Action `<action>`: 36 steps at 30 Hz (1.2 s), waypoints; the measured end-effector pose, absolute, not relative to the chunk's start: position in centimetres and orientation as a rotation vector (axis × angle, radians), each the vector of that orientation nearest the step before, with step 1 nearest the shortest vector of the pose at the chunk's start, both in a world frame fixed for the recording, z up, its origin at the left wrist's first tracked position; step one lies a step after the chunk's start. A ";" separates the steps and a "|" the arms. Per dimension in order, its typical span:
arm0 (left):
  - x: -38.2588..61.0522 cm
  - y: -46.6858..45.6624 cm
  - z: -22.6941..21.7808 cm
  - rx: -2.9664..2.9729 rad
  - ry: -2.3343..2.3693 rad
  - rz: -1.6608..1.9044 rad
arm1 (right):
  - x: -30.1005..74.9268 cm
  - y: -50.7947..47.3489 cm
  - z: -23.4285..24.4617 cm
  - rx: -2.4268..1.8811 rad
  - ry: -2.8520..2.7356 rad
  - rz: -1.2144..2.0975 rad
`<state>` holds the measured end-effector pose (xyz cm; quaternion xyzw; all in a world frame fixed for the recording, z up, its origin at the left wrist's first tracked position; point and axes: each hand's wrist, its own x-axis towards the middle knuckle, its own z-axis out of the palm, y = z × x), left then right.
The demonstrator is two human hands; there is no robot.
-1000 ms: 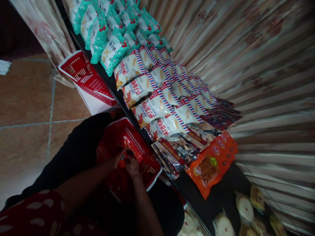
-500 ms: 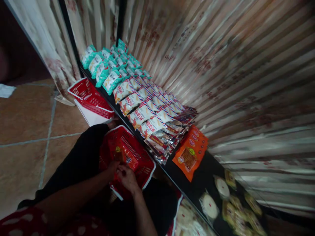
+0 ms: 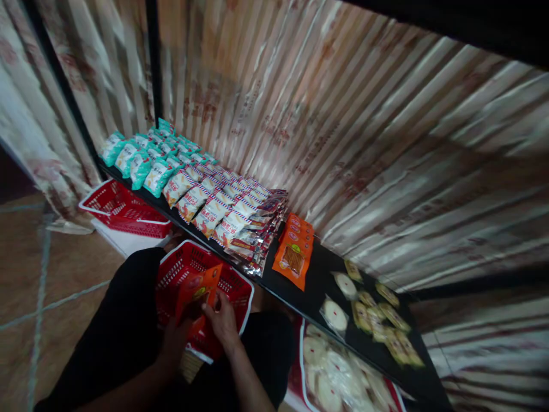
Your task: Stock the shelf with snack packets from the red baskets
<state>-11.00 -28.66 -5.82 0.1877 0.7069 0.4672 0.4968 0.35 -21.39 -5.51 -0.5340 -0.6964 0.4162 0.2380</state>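
Both my hands hold an orange snack packet [image 3: 196, 293] over a red plastic basket [image 3: 234, 283] that rests on my lap. My left hand [image 3: 175, 339] grips the packet's lower left part with closed fingers. My right hand [image 3: 222, 320] pinches its right edge. On the low black shelf [image 3: 319, 269] just beyond the basket lies a stack of the same orange packets [image 3: 295, 253].
Along the shelf run rows of teal packets [image 3: 137, 160], red-and-blue striped white packets [image 3: 210, 206] and dark foil packets [image 3: 257, 234], with round white cakes [image 3: 338, 297] and small yellow packs [image 3: 386, 332] further right. A second red basket [image 3: 115, 206] sits on the floor at left, a third [image 3: 338, 377] at lower right.
The orange packet has come up out of the basket into both hands. My view has tilted upward and pulled back, so more shelf and striped wall show.
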 end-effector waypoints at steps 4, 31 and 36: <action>-11.2 -29.1 -3.8 0.604 1.662 1.236 | 0.8 -22.3 -3.9 -1.313 -1.785 1.199; 4.1 -15.8 3.8 1.416 1.629 0.625 | 18.1 -17.2 1.0 -1.642 -1.243 0.727; 5.6 -13.0 4.2 1.437 1.715 0.475 | 19.7 -15.0 0.2 -1.727 -1.300 0.660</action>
